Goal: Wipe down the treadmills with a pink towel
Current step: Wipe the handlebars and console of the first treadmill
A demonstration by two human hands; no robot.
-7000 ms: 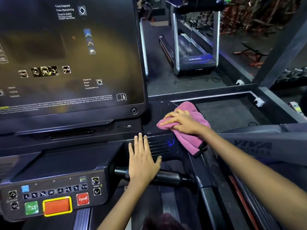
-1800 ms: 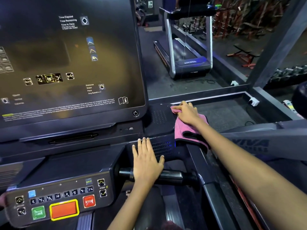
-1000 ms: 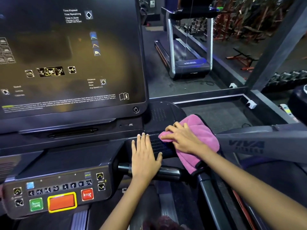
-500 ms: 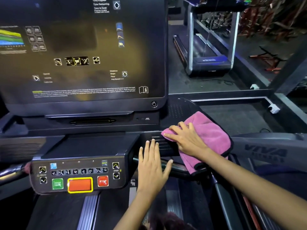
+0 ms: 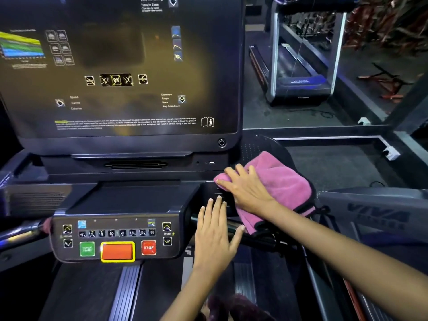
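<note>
The step in hand is wiping the right side of the treadmill console (image 5: 120, 200): the right hand (image 5: 247, 188) lies flat, fingers straight and spread, pressing the pink towel (image 5: 282, 181) onto the dark vented housing just right of the control panel (image 5: 115, 239). The towel is bunched and folded, its near edge hanging over the housing toward the handlebar (image 5: 261, 237) below, its far part lying against the rounded speaker pad under the corner of the screen (image 5: 120, 70). The left hand (image 5: 215, 237) is relaxed and flat, holding nothing, fingers together and resting on the front of the same housing just beside the towel, seemingly as a brace. As a judgement, this patch looks nearly covered, while the button panel, the shelf above it and the big display remain to be done; the next move probably calls for sliding the cloth leftward under steady palm pressure, with the left hand getting out of its path, and with care not to press the green start (image 5: 87, 249) or red stop (image 5: 148, 247) buttons while passing over them. No container shows here; the shallow recessed tray (image 5: 129, 198) above the buttons appears to hold nothing, though it is dark. A second treadmill (image 5: 298, 72) stands well apart on the floor beyond.
</note>
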